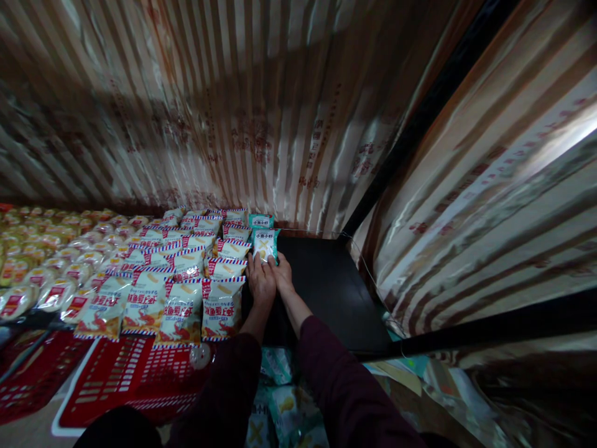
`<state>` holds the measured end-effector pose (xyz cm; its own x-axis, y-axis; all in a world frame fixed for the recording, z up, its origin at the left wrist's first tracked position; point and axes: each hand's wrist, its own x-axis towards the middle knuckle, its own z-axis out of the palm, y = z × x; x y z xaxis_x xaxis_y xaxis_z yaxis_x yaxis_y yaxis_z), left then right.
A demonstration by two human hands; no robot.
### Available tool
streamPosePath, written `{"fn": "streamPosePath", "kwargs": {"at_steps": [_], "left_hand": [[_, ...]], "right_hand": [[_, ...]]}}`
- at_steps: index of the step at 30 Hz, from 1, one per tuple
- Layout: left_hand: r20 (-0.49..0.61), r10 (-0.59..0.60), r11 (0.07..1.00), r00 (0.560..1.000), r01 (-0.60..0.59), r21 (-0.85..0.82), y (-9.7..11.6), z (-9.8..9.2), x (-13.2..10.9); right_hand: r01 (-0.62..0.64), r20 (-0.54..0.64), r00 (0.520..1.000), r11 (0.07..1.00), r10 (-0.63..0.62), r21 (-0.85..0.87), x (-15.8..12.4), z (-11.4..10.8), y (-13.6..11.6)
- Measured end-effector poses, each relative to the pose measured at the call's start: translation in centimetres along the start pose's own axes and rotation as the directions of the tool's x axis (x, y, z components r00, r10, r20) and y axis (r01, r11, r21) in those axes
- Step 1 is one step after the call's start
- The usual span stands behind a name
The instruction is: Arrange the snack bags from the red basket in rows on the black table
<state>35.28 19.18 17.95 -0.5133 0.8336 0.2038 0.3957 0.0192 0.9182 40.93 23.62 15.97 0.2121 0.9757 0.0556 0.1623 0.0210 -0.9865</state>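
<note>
Teal packet (265,242) stood at frame centre on shelf (336,292), beside striped packets (186,292) | left hand (261,281), right hand (283,272) pressed together, fingertips laid on its lower edge, grip not discernible | judged light, crinkly, slippery, contents brittle; best taken by side seams

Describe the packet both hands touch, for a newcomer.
Below the striped foil curtain, a dark shelf carries rows of red-and-white snack bags. At their right end stands the teal packet, the left hand and right hand at its lower edge. It alone is teal, save a second teal packet behind it.
</note>
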Motion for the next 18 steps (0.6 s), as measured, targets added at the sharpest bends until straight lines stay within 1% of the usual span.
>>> {"fn": "streamPosePath", "kwargs": {"at_steps": [2, 5, 8, 13, 18], "left_hand": [[-0.002, 0.014, 1.000, 1.000, -0.014, 0.003, 0.1, -0.2, 0.0], [0.009, 0.022, 0.998, 1.000, -0.023, 0.053, 0.2, -0.4, -0.1], [0.012, 0.026, 0.995, 1.000, -0.027, 0.096, 0.0, -0.4, -0.1], [-0.010, 0.052, 0.988, 0.999, -0.049, 0.149, -0.8, -0.1, -0.1], [-0.024, 0.059, 0.976, 0.998, -0.052, 0.211, -1.5, 0.4, -0.1]], "right_hand": [[0.012, 0.013, 1.000, 1.000, -0.012, -0.017, 0.0, 0.1, 0.0], [0.026, 0.028, 0.999, 0.999, -0.025, -0.046, 0.0, 0.1, -0.2], [0.068, 0.032, 0.997, 0.983, -0.064, -0.173, 0.0, 0.1, -0.7], [0.113, 0.043, 0.994, 0.904, -0.104, -0.412, 0.0, 0.0, -1.5], [0.174, 0.074, 0.985, 0.833, -0.159, -0.525, -0.1, -0.1, -1.5]]}}
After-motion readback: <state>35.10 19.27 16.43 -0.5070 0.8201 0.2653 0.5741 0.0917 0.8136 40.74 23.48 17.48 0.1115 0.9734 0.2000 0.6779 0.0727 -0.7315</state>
